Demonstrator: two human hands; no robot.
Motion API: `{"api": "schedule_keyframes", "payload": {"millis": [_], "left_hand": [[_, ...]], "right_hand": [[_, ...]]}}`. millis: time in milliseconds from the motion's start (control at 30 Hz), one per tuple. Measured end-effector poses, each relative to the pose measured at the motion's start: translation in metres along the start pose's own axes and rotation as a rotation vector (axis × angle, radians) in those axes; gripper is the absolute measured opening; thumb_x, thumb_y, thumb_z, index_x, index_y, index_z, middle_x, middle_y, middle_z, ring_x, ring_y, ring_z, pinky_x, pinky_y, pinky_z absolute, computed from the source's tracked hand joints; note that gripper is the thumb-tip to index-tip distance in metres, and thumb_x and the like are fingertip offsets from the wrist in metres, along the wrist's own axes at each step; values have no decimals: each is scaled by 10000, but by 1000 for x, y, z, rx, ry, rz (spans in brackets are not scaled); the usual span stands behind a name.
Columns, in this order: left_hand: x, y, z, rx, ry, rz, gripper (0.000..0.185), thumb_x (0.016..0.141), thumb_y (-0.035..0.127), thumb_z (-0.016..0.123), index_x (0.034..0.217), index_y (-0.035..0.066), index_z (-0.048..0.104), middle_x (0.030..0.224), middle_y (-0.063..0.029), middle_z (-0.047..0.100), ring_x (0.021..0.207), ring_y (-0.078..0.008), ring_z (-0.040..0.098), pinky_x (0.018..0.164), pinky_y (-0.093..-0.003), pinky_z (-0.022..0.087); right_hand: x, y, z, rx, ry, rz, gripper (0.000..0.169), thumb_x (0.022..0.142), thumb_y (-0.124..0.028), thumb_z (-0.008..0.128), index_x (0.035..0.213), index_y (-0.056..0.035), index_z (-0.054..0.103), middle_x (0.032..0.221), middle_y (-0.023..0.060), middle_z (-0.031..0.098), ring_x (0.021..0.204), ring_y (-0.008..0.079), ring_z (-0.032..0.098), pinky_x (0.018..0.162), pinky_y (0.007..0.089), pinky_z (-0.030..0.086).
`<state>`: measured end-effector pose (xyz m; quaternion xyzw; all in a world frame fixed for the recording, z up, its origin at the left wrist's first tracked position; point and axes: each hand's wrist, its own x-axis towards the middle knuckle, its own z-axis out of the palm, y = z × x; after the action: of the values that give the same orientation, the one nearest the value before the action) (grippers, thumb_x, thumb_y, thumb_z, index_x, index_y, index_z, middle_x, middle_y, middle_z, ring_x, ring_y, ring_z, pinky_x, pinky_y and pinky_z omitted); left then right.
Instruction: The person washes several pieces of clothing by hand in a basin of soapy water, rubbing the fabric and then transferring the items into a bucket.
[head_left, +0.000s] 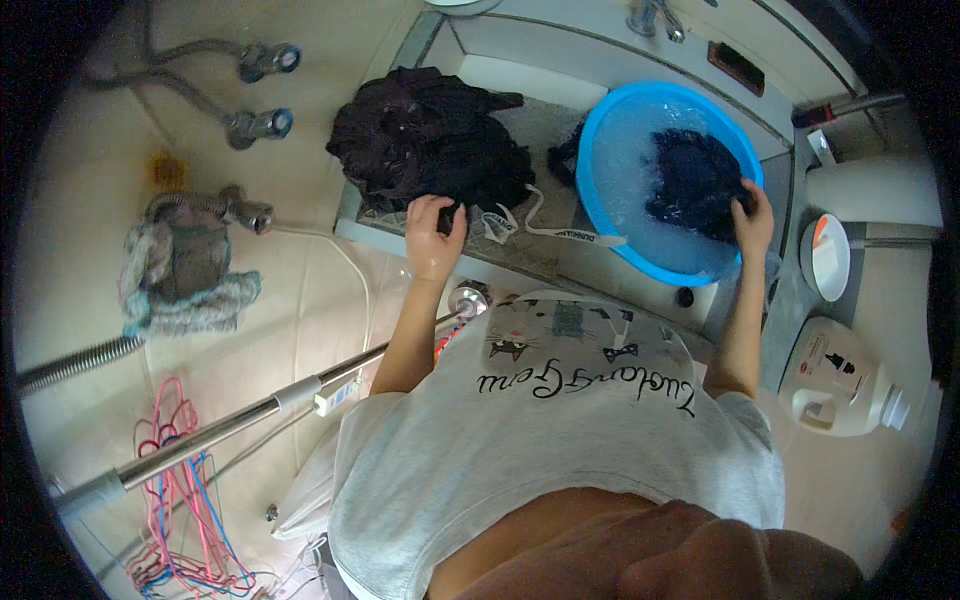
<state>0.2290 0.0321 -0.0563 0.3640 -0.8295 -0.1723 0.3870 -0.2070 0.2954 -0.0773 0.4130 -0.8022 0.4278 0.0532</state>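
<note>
A heap of dark wet cloth (431, 142) lies on the left side of the laundry sink (525, 251). At its near edge, my left hand (436, 236) pinches a bit of dark fabric between thumb and fingers. A blue plastic basin (589, 187) of cloudy water sits in the sink's right part, with a dark garment (694, 184) partly in the water. My right hand (752, 217) grips that garment's edge at the basin's right rim. A pale drawstring with lettering (570, 234) trails from the heap to the basin's rim. Some dark cloth (562, 161) lies left of the basin.
A faucet (660, 19) and a brush (736, 67) are behind the sink. On the right stand a white bowl (825, 257) and a detergent jug (840, 379). A metal rail (247, 420) crosses at lower left, near pink and blue hangers (184, 510). Wall valves (259, 124) stick out at left.
</note>
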Motion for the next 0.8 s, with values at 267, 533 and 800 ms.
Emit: {"api": "schedule_keyframes", "payload": {"millis": [267, 533, 800], "left_hand": [[7, 3, 4, 33, -51, 51, 157, 701, 84, 674, 821, 27, 591, 850, -145, 564, 836, -336, 521, 742, -389, 428], [8, 9, 1, 84, -142, 14, 185, 675, 103, 700, 801, 28, 587, 843, -137, 540, 826, -323, 498, 729, -388, 410], [11, 9, 1, 59, -127, 34, 185, 673, 117, 706, 789, 33, 590, 840, -135, 530, 850, -324, 498, 734, -394, 420]], "right_hand": [[13, -61, 90, -699, -623, 455, 941, 568, -363, 821, 1351, -389, 302, 1456, 176, 137, 1314, 435, 164, 921, 678, 282], [16, -5, 152, -1001, -1135, 319, 563, 790, -272, 582, 1320, -222, 399, 1431, 131, 220, 1308, 346, 225, 922, 601, 337], [21, 8, 152, -880, -996, 367, 466, 720, -285, 634, 1139, -85, 587, 1221, 111, 533, 1159, 274, 471, 942, 424, 402]]}}
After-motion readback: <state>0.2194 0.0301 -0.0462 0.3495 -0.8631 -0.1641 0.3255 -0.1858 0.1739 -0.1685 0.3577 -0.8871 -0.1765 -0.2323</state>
